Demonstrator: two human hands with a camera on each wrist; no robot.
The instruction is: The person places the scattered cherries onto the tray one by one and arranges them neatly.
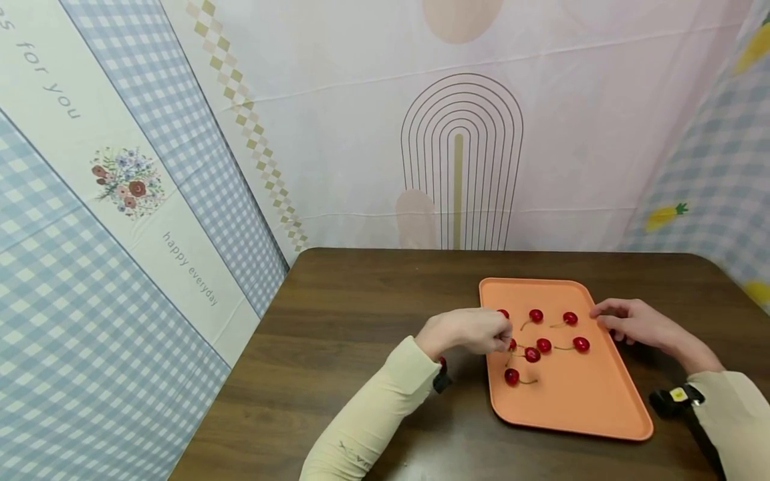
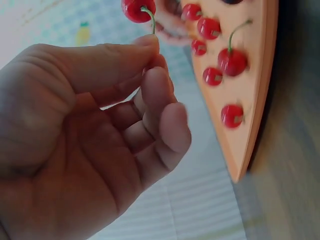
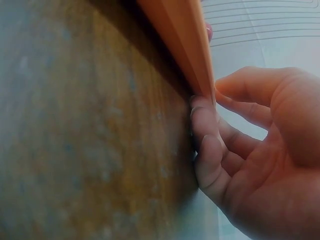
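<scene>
With thumb and fingertips, my left hand (image 1: 472, 331) pinches a cherry stem (image 2: 153, 24); its red cherry (image 2: 135, 10) shows above the fingertips in the left wrist view. This hand is over the left side of an orange tray (image 1: 583, 404). Several red cherries with thin stems lie on the tray, among them one near the front (image 1: 512, 377) and one toward the right (image 1: 581, 344). At the tray's right rim, my right hand (image 1: 646, 325) grips the edge, thumb on top and fingers against the outer side. The left hand partly covers a cherry (image 1: 503, 312) behind it.
The tray lies on a dark brown wooden table (image 1: 361, 300), right of its middle. A pale patterned cloth (image 1: 349, 133) hangs behind the table, and blue checked cloth (image 1: 60, 200) hangs on the left. Each wrist carries a small black device.
</scene>
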